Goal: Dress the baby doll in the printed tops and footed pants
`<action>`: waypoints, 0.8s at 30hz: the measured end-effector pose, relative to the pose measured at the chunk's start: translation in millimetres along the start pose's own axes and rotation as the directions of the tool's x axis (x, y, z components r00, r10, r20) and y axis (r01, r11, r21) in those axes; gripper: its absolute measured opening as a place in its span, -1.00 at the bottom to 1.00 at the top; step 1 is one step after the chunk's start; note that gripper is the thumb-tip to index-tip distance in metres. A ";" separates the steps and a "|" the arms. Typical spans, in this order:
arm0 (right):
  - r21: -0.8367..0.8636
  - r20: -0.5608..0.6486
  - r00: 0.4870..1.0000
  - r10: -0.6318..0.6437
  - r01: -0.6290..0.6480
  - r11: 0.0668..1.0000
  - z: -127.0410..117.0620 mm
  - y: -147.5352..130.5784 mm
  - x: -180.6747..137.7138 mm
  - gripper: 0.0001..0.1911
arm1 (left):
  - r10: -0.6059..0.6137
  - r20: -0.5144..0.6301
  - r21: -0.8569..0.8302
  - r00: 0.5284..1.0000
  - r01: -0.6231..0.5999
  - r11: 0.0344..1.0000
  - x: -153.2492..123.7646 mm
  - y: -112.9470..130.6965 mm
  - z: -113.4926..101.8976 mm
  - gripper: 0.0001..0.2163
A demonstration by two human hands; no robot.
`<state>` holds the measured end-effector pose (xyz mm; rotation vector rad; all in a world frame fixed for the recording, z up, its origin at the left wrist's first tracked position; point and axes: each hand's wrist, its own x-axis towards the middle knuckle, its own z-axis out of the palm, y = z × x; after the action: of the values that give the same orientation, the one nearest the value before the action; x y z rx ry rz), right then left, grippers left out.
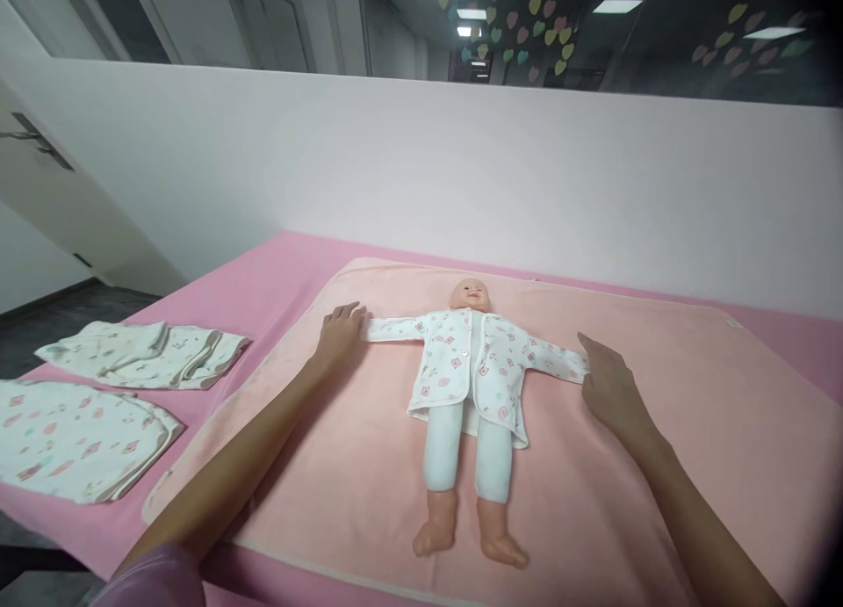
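A baby doll [469, 387] lies on its back on a peach blanket [659, 466], arms spread wide. It wears a white printed jacket [471, 357], hanging unfastened at the hem, and white leggings. My left hand [339, 330] rests at the end of the doll's sleeve on the left, fingers curled down onto the cuff. At the other sleeve's cuff my right hand [609, 383] pinches the fabric between thumb and fingers.
The blanket covers a pink table [263, 282] set against a white wall. Two folded printed baby garments lie at the left: one farther back [148, 354], one nearer [72, 436]. The table's left edge drops to a dark floor.
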<state>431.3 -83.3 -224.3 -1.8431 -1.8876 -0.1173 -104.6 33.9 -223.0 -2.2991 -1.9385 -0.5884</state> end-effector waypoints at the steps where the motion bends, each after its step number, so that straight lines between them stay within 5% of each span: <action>1: 0.043 -0.010 0.998 -0.065 0.065 0.997 -11.0 -23.6 -8.3 -0.27 | 0.031 -0.029 -0.053 0.999 -0.033 0.998 -9.5 12.8 -7.9 -0.62; 6: 0.236 0.091 0.951 -0.295 0.267 0.934 -23.3 -104.3 -73.2 -0.62 | 0.403 0.042 -0.300 0.914 -0.373 0.878 -91.1 79.0 -36.7 -0.71; 9: 0.293 0.124 0.955 -0.270 0.224 0.929 -2.2 -116.3 -102.9 -0.63 | 0.423 0.116 -0.334 0.899 -0.366 0.869 -128.0 99.8 -33.3 -0.61; 14: 0.422 0.147 0.986 -0.082 0.012 0.907 21.0 -133.9 -102.3 -0.82 | 0.255 0.104 -0.416 0.961 -0.191 0.889 -126.8 124.5 -16.0 -0.88; 18: 0.448 0.175 0.985 -0.006 -0.075 0.891 15.3 -139.1 -91.2 -0.91 | 0.256 0.068 -0.416 0.964 -0.206 0.886 -117.5 136.7 -18.7 -0.93; 24: 0.322 0.107 0.994 -0.015 -0.021 0.946 3.8 -112.3 -105.4 -0.87 | 0.320 0.044 -0.366 0.946 -0.283 0.887 -132.0 107.4 -33.0 -0.88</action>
<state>318.8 -187.4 -239.0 -1.6550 -1.8466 0.2840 -25.9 -120.5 -217.2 -2.8297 -1.5591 -0.8593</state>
